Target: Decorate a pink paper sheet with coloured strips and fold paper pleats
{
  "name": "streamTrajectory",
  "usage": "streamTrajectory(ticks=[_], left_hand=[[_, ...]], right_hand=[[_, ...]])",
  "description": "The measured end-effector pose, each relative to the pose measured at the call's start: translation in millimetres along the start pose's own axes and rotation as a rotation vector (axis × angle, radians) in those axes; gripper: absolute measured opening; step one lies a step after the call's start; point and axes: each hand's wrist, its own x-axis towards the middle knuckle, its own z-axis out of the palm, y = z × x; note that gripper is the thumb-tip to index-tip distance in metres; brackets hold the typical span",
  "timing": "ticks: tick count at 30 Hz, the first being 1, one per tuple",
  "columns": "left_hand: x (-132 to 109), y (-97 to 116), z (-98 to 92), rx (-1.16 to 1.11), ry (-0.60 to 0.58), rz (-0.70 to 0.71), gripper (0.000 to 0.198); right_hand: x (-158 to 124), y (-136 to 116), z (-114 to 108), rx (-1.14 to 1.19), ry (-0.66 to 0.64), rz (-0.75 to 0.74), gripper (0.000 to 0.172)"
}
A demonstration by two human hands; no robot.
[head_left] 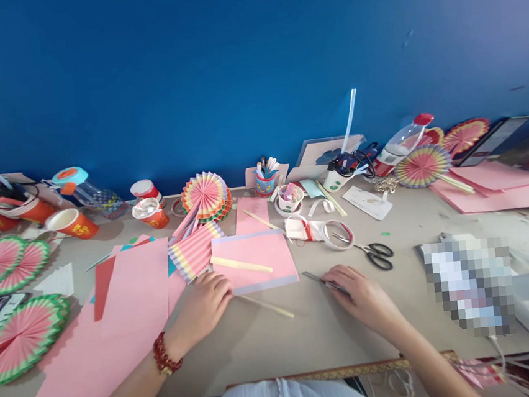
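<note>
My left hand (206,304) rests with curled fingers on the near left corner of a pink sheet with pale lilac edges (256,258). A flat yellow stick (240,264) lies on that sheet, and a second yellow stick (268,305) lies on the table just in front of it. My right hand (360,295) lies palm down on the table, its fingers closed on a thin grey metal strip (316,276) that points left toward the sheet. A pleated pink striped paper (195,252) lies beside the sheet's left edge.
Large pink sheets (126,312) cover the left table. Folded round paper fans (23,337) lie at far left, more fans (206,196) at the back. Black scissors (375,253), tape rolls (338,235), red paper cups (73,223), a pen cup (265,183) and a bottle (399,142) stand around.
</note>
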Motion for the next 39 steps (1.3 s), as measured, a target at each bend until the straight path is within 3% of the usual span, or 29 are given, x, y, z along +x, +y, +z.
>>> streamTrajectory(ticks=[2, 6, 8, 13, 16, 19, 26, 33, 39], left_hand=[[1, -1, -0.2, -0.042, 0.005, -0.014, 0.012], [5, -6, -1.8, -0.153, 0.054, -0.012, 0.013], [7, -9, -2.7, -0.209, 0.064, -0.037, 0.014], [9, -10, -4.6, -0.242, 0.05, -0.148, 0.015], [6, -8, -6.9, -0.222, 0.045, -0.163, 0.017], [3, -9, -8.7, -0.196, 0.076, -0.15, 0.02], [14, -13, -7.9, -0.082, 0.169, 0.013, 0.011], [38, -1, -8.6, -0.107, 0.051, 0.088, 0.019], [40, -11, -30.6, -0.214, 0.088, 0.095, 0.018]], right_hand=[[-3, 14, -4, -0.032, -0.008, 0.015, 0.024], [8, 21, -9, -0.166, 0.133, 0.058, 0.025], [22, 5, -7, -0.134, 0.152, 0.007, 0.025], [72, -65, 17, 0.069, -0.071, -0.195, 0.025], [94, -89, 34, 0.0, -0.136, -0.149, 0.02], [105, -92, 45, -0.026, -0.136, -0.113, 0.01], [101, -86, 40, 0.03, -0.116, -0.108, 0.007], [85, -73, 31, 0.219, -0.041, -0.107, 0.009], [53, -57, 24, 0.287, -0.008, -0.179, 0.029]])
